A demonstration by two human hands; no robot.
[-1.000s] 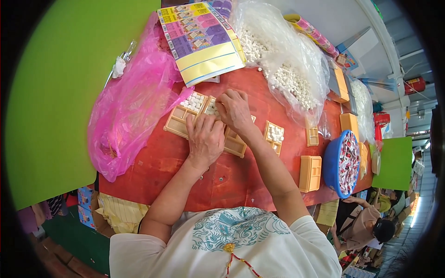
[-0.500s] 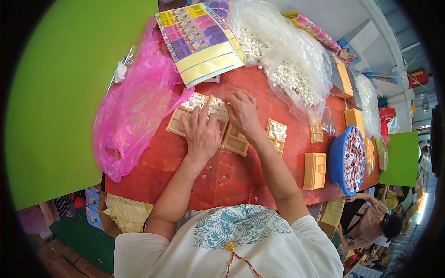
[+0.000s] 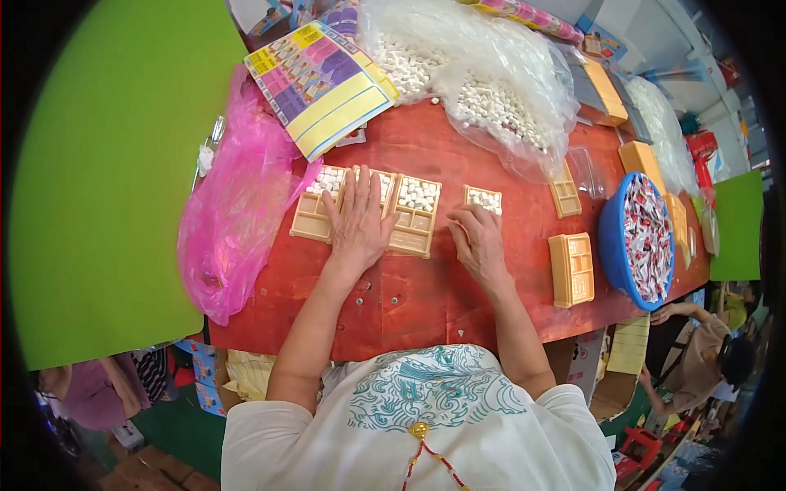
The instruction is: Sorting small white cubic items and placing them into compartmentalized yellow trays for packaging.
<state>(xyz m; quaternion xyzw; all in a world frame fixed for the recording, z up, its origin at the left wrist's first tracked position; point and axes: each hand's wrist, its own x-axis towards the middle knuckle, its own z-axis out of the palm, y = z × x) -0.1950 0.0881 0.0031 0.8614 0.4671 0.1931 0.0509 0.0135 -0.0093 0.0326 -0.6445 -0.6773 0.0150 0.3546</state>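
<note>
Small peach plastic compartment trays stand in a row, their far compartments holding small white cubes. My left hand (image 3: 360, 225) lies open, fingers stretched over the middle tray (image 3: 385, 187) and hiding much of it. To its left is another filled tray (image 3: 311, 226); close on its right stands a third tray (image 3: 412, 239), its near compartments without cubes. A little apart, my right hand (image 3: 481, 245) has curled fingers at the near part of a fourth tray (image 3: 484, 189), seemingly gripping it. The hand hides that tray's near compartments.
Clear bags of white cubes (image 3: 503, 106) lie at the back. A pink plastic bag (image 3: 237, 213) and printed sheets (image 3: 323, 86) are at left. A blue basin (image 3: 610, 245) of small wrapped packets stands at right, beside a stack of peach trays (image 3: 571, 270).
My right hand has moved from the row to the tray on the right, which now sits straighter. The third tray is uncovered, with white cubes showing. My left hand stays on the middle tray.
</note>
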